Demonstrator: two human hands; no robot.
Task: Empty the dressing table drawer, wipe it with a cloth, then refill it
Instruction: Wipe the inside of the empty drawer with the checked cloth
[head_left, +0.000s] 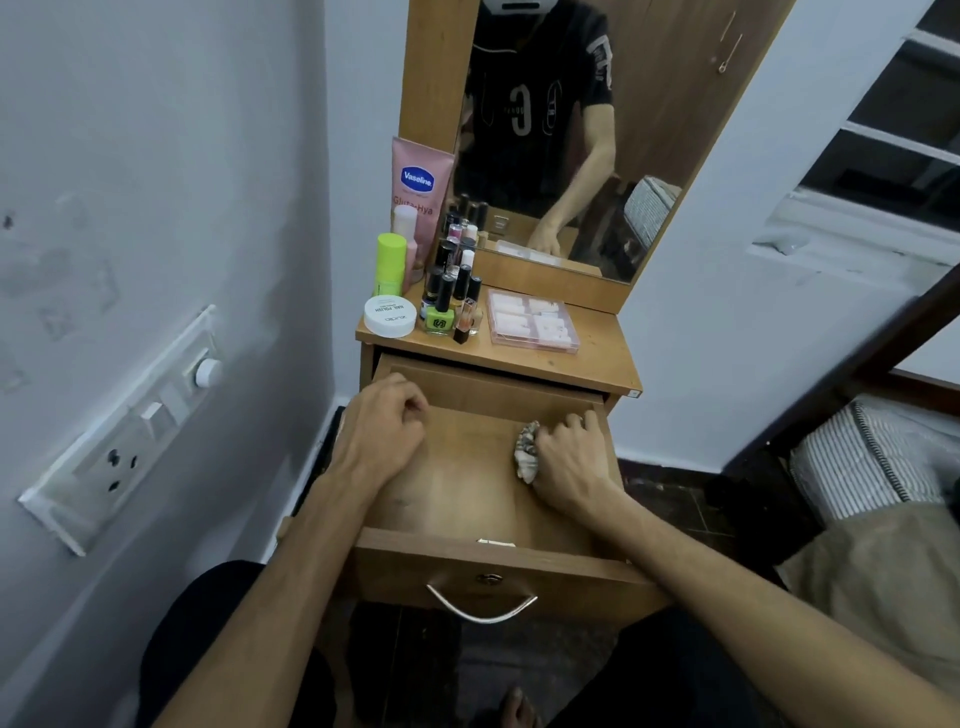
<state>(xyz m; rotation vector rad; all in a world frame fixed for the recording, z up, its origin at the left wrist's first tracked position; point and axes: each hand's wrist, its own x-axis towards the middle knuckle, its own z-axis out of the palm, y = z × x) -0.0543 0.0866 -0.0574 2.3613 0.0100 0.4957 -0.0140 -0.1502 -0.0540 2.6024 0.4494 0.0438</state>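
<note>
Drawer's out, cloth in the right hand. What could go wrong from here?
1. The drawer is pulled far out with both hands inside; leaning on it might tip or strain it.
2. The nail polish bottles stand packed near the tabletop's front edge, right above the drawer; a jolt could knock one in.
3. The right hand holds the cloth bunched small, so wiping may miss the corners, and the left hand covers the left side.

Under the right hand (569, 457) sits a cloth (525, 451) mottled grey, brown and white. Both hands lie in a honey-brown wooden drawer (467, 483). Beyond the left hand (384, 426) stand a pink tube (418, 197) with a blue logo, a lime-green stick (390, 265) and a white jar (389, 315); beyond the right, a pale pink box (532, 321).
</note>
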